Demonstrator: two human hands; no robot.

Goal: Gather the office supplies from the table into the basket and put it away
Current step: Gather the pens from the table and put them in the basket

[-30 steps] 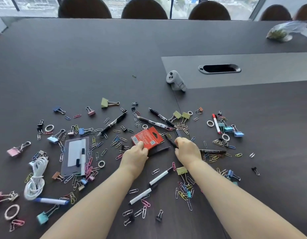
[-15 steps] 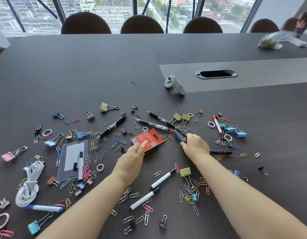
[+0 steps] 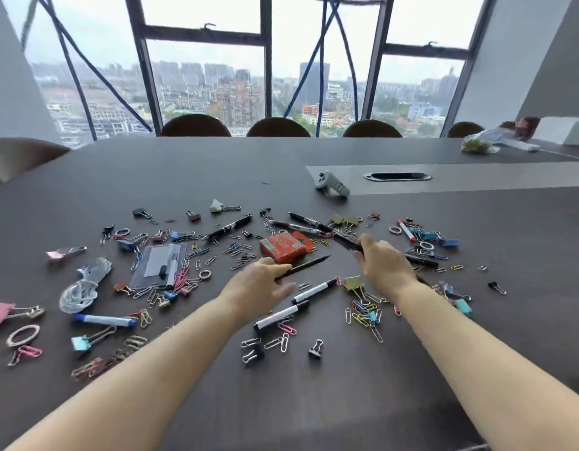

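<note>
Left hand (image 3: 257, 284) pinches a light, stiff black pen (image 3: 302, 265) mid-barrel; right hand (image 3: 384, 262), at three o'clock, closes on another dark pen (image 3: 348, 240).

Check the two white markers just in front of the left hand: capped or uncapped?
Capped. Both white markers lie flat on the table with a black cap on one end; no bare tip shows. Left hand isn't touching them.

No legible txt; print on red box (image 3: 283, 247) too blurred.

two hands (image 3: 259, 283), one (red) box (image 3: 283, 247)
</note>
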